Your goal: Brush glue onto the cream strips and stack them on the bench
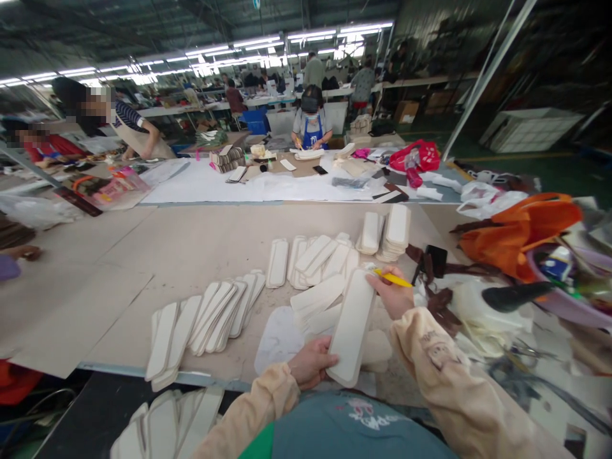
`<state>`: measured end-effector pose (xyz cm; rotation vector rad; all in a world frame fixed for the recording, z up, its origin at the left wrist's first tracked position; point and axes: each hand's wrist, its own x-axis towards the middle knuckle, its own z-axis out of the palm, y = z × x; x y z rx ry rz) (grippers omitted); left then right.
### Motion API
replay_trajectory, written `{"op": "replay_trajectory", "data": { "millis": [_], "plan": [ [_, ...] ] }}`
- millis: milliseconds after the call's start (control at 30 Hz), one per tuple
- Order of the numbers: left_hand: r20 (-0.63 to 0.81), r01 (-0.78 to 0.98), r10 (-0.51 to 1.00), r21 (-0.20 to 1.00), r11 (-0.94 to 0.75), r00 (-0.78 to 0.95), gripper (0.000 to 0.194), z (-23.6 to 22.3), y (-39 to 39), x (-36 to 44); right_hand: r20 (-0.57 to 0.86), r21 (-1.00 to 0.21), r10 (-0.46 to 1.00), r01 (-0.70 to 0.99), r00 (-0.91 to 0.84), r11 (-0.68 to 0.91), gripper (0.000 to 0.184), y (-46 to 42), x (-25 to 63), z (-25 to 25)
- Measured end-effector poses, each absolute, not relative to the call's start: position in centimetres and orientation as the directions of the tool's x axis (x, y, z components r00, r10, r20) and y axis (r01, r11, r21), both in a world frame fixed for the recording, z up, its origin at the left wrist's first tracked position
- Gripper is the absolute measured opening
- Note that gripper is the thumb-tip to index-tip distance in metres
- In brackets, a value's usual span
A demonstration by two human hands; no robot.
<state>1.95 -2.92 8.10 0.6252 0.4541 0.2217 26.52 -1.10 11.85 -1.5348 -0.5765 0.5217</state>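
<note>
My left hand (313,362) grips the lower left edge of a long cream-white panel (352,328) with rounded corners, held tilted above the table. At the panel's upper right corner is my right hand (394,294), closed on a slim yellow-handled tool (394,278); the tool's kind does not show clearly. Its thumb touches the panel's edge. Beneath and behind the held panel lie more loose panels (318,296), partly covered by it. Fanned rows of similar panels (215,315) spread to the left, and two stacks (396,229) stand farther back.
On the right, an orange bag (526,229), a lilac basin (568,306) and a whitish jug (488,309) crowd the table. More panels (167,424) lie below the front edge at left. Across a white-covered table (215,182) sits a co-worker in a blue apron (313,134).
</note>
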Motion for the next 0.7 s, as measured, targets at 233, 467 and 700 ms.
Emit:
{"op": "replay_trajectory", "data": {
  "millis": [233, 467, 700],
  "plan": [
    [-0.356, -0.143, 0.433, 0.612, 0.777, 0.828, 0.057, 8.1, -2.7, 1.7, -0.040, -0.998, 0.701, 0.001, 0.712, -0.058, 0.043, -0.3, 25.1, 11.2],
    [-0.523, -0.099, 0.598, 0.697, 0.710, 0.608, 0.044, 5.1, -1.4, 1.6, -0.057, -0.992, 0.750, 0.044, 0.659, -0.114, 0.043, 0.8, 23.0, 9.1],
    [-0.483, -0.032, 0.667, 0.797, 0.604, 0.567, 0.041, 4.6, 5.6, -2.2, -0.023, -0.992, 0.738, 0.077, 0.675, -0.102, 0.047, 0.4, 21.8, 7.5]
  ]
}}
